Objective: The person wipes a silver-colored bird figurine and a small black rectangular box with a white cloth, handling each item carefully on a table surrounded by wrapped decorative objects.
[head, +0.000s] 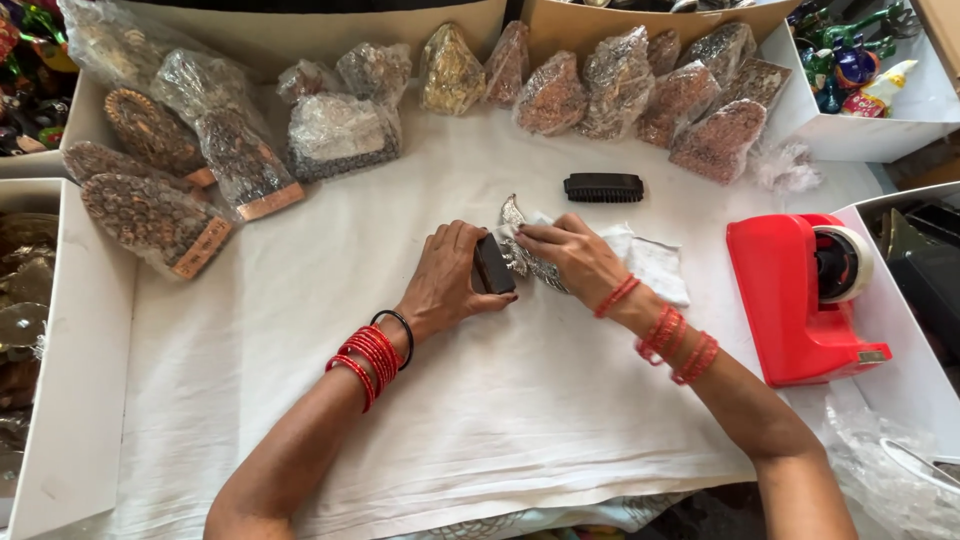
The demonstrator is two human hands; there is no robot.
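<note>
Head view, worktable stock, listed from the centre outward.

Item in hand: silver leaf-shaped ornament point(522, 250), lying on the white cloth point(480, 400) at table centre, its pointed tip toward the far side. It sits between the two hands, partly under the right hand's fingers, with a white tissue point(655, 262) beneath and to its right.

Right hand point(575, 258): fingers curled, pinching tissue and ornament together.

Left hand point(448, 280): closed around a small dark block point(493, 265), its edge touching the ornament's left side.

Handling note (a judgement): the ornament looks thin, so the block is best pressed lightly while the right hand pins the piece flat to stop it sliding.

Nearby: black brush-like block point(603, 187) just beyond the hands; red tape dispenser point(800, 295) to the right, well apart.

Far edge: row of plastic-wrapped ornaments point(640, 90), brownish and glittery. Left: wrapped fan-shaped pieces point(155, 215) with tan bases.

Surround: white trays point(860, 140), the far right one holding painted figurines point(850, 55).
</note>
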